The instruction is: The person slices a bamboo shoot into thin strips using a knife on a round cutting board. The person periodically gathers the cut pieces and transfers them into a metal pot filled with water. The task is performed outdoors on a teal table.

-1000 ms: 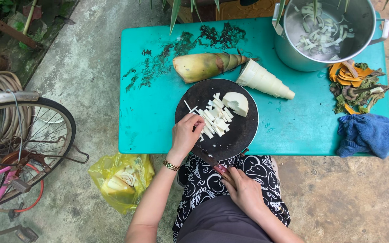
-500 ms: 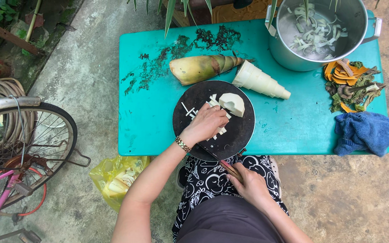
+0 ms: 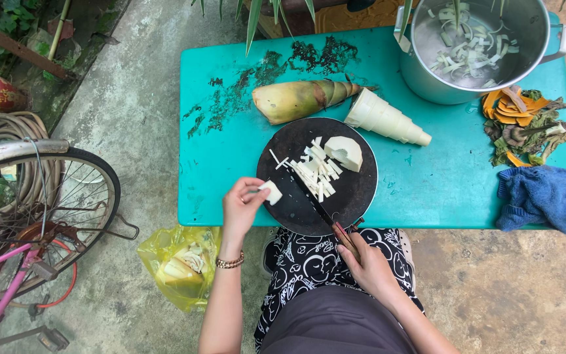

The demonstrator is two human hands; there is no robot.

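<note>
A round black cutting board [image 3: 355,196] lies at the near edge of a turquoise table [image 3: 427,190]. White bamboo-shoot strips [image 3: 319,172] and a bigger white chunk [image 3: 344,151] are on it. My left hand [image 3: 244,208] pinches a small white piece [image 3: 272,192] at the board's left edge. My right hand [image 3: 365,262] grips a knife [image 3: 312,200] by its handle; the blade lies flat across the board beside the strips. An unpeeled bamboo shoot [image 3: 299,99] and a peeled white cone [image 3: 385,118] lie beyond the board.
A steel pot [image 3: 476,49] with water and sliced pieces stands at the far right. Orange and green peelings [image 3: 522,124] and a blue cloth [image 3: 544,196] lie at the right edge. A yellow bag of scraps [image 3: 179,263] and a bicycle wheel [image 3: 40,216] are on the ground, left.
My left hand has moved off the pile of strips to the board's left edge, holding a small piece. The knife, held near my lap before, now lies with its blade on the board.
</note>
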